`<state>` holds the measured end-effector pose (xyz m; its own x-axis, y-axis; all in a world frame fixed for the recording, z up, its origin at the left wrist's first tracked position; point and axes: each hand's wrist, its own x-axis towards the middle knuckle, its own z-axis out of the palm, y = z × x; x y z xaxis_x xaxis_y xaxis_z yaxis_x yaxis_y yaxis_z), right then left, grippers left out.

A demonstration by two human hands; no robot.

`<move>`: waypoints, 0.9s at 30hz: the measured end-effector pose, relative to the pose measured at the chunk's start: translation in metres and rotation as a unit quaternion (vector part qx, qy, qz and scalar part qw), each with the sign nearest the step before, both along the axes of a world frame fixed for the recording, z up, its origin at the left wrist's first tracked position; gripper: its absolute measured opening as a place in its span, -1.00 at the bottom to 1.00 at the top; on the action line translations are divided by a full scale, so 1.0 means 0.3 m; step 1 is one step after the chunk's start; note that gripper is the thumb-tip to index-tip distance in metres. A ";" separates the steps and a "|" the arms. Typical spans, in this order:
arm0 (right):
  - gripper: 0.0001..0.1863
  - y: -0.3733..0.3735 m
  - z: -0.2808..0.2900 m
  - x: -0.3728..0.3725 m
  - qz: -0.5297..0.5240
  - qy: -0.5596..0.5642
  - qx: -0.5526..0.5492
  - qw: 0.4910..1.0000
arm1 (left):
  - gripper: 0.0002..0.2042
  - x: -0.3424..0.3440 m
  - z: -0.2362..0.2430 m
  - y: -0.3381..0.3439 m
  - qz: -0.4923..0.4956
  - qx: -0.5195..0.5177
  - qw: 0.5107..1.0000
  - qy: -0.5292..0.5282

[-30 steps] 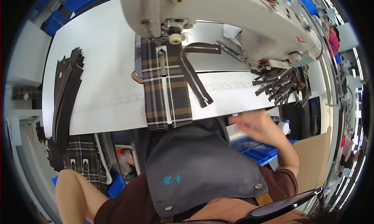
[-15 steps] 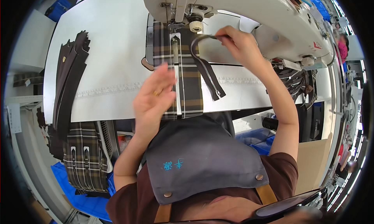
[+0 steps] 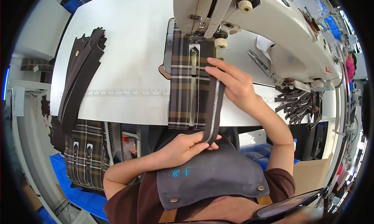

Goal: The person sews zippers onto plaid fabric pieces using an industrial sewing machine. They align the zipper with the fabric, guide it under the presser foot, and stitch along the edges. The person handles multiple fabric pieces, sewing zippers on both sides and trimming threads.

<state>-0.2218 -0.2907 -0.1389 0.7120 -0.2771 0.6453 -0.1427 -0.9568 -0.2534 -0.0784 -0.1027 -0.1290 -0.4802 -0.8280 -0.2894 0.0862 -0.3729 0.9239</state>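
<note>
A plaid fabric strip point(image 3: 181, 91) with a long slot framed in white runs from under the sewing machine's presser foot point(image 3: 196, 38) to the table's front edge. A dark zipper tape with silver teeth point(image 3: 213, 109) is stretched straight along the fabric's right side. My left hand point(image 3: 183, 148) has its fingers closed on the zipper's lower end, just past the front edge. My right hand point(image 3: 239, 87) grips the zipper's upper part, its index and middle fingertips over the plaid fabric.
Dark strips point(image 3: 82, 74) lie on the left of the white table point(image 3: 128, 52); plaid pieces point(image 3: 83, 161) hang below them. A cluster of zippers point(image 3: 296, 103) and metal scissors point(image 3: 257, 60) lie right of the machine. Blue bins point(image 3: 58, 165) stand lower left. A distant person point(image 3: 350, 66) wears pink.
Both hands came up to the zipper, which was lying curved on the table and is now pulled straight and shifted toward me, with a hand at each end.
</note>
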 end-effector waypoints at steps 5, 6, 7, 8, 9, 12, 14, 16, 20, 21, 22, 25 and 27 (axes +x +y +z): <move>-0.53 -0.034 -0.051 0.053 -0.025 0.020 0.047 0.998 | -0.58 0.053 0.023 -0.043 0.027 -0.017 1.000 0.000; -0.51 -0.043 -0.051 0.057 -0.023 0.030 0.100 0.994 | -0.56 0.063 0.026 -0.058 0.040 0.025 0.997 0.062; -0.54 -0.049 -0.055 0.066 -0.002 0.021 0.081 0.996 | -0.53 0.070 0.028 -0.076 0.055 0.066 0.988 0.125; -0.57 -0.052 -0.062 0.080 0.019 0.013 0.062 0.998 | -0.49 0.078 0.011 -0.104 0.080 0.110 0.977 0.165; -0.60 -0.054 -0.066 0.091 0.041 0.004 0.043 0.998 | -0.53 0.077 0.022 -0.124 0.110 0.145 0.964 0.193; -0.54 -0.045 -0.057 0.076 -0.026 0.076 0.093 0.992 | -0.54 0.082 -0.007 -0.134 0.131 0.095 0.976 0.144; -0.47 -0.074 -0.075 0.036 -0.020 0.102 0.042 0.994 | -0.54 0.089 -0.006 -0.112 0.132 0.089 0.980 0.116; -0.47 -0.082 -0.081 -0.017 -0.045 0.092 0.010 0.995 | -0.54 0.093 -0.023 -0.092 0.142 0.107 0.978 0.109; -0.72 -0.079 -0.064 -0.031 -0.114 0.135 0.042 0.983 | -0.55 0.086 -0.042 -0.095 0.176 0.107 0.969 0.135; -0.77 -0.073 -0.065 -0.019 -0.121 0.162 0.061 0.977 | -0.55 0.087 -0.049 -0.095 0.175 0.111 0.969 0.138; -0.84 -0.067 -0.071 0.003 -0.103 0.106 0.061 0.987 | -0.55 0.091 -0.053 -0.097 0.176 0.112 0.968 0.140; -0.91 -0.073 -0.063 0.014 -0.086 0.095 0.151 0.980 | -0.55 0.089 -0.045 -0.102 0.177 0.120 0.967 0.141; -0.95 -0.070 -0.050 0.008 -0.091 0.036 0.330 0.939 | -0.55 0.089 -0.044 -0.104 0.172 0.119 0.968 0.136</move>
